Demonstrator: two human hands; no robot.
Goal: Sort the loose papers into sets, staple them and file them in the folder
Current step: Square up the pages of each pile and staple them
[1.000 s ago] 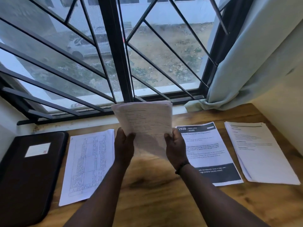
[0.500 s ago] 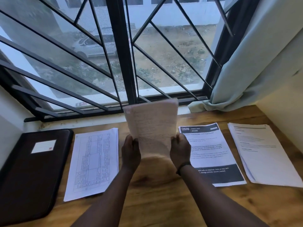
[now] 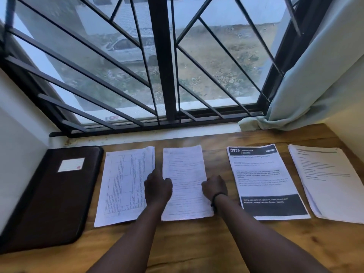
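Observation:
A set of handwritten sheets [image 3: 185,174] lies flat on the wooden desk [image 3: 197,247], in the middle. My left hand [image 3: 157,188] grips its left edge and my right hand [image 3: 214,187] grips its right edge, fingers curled. A set with a printed table [image 3: 122,186] lies to the left, partly under my left hand. A printed set with a black header and footer [image 3: 264,180] lies to the right, and a plain text set [image 3: 327,180] sits further right. The dark closed folder [image 3: 45,200] with a white label rests at the far left.
A barred window [image 3: 163,66] runs along the back of the desk above a white sill. A pale curtain [image 3: 315,71] hangs at the back right. White walls close in on the left and right.
Both hands have brought the handwritten sheets down from an upright hold in the air to lie flat on the desk between the table set and the black-header set.

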